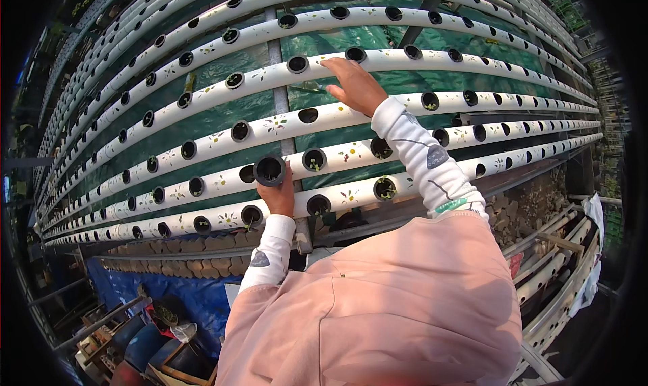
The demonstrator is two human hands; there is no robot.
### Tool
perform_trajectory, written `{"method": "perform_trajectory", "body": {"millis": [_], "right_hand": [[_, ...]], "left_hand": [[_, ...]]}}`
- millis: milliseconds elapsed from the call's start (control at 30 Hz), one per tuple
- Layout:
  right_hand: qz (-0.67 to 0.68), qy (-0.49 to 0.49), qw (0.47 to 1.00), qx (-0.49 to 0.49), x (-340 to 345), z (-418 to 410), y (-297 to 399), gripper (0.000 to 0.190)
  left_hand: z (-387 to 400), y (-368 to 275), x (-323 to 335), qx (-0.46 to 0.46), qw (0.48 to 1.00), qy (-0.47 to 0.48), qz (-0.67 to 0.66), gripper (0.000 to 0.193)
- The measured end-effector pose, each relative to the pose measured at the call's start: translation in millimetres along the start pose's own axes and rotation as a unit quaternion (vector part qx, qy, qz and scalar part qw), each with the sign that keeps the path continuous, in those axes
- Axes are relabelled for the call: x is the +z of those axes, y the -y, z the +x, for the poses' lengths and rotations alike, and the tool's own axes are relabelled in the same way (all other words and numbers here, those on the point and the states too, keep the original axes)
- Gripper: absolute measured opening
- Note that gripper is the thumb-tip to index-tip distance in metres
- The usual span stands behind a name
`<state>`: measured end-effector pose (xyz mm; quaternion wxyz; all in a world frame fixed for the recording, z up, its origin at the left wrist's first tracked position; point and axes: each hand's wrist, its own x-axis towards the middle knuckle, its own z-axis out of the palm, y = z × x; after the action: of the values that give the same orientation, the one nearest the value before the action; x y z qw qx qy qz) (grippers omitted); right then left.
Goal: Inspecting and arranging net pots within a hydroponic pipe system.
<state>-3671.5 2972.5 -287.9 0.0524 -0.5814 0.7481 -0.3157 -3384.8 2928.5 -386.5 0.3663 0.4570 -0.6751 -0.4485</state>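
My left hand (279, 197) grips a black plastic net pot (270, 171), its mouth facing up; dark contents show inside, hard to make out. The pot is held over one of the near white hydroponic pipes (228, 182), beside a round hole (247, 174) it partly hides. Stretched out over the rows, my right hand (357, 86) has its thumb and fingers apart and nothing visible in it. Its fingertips are at a farther white pipe (385, 60), just left of a seated black pot (355, 55); whether they touch the pipe I cannot tell. An uncovered hole (308, 115) lies below left of that hand.
Several parallel pipes carry black pots, some with small seedlings (386, 188). A metal crossbar (280, 102) runs beneath them, above green sheeting (329, 37). Paving blocks (192, 269), a blue tarp (202, 292) and barrels (147, 346) lie at lower left. Stacked pipes (544, 278) occupy the right.
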Motion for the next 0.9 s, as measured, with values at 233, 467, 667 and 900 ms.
{"method": "perform_trajectory", "body": {"millis": [233, 467, 667, 900], "right_hand": [[-0.054, 0.034, 0.993, 0.098, 78, 75, -12, 0.066], [0.051, -0.065, 0.996, -0.025, 71, 71, -11, 0.063], [0.028, -0.150, 0.983, -0.104, 33, 50, 4, 0.079], [0.031, -0.155, 0.976, -0.150, 13, 37, 21, 0.083]], "left_hand": [[-1, 4, 3, 0.063, 0.996, -0.039, 0.046, 0.032], [-3, -8, 1, 0.076, 0.995, -0.029, 0.060, 0.031], [-4, -11, 2, 0.074, 0.995, -0.034, 0.062, 0.031], [-5, -11, 0, 0.010, 0.998, -0.027, 0.060, 0.034]]}}
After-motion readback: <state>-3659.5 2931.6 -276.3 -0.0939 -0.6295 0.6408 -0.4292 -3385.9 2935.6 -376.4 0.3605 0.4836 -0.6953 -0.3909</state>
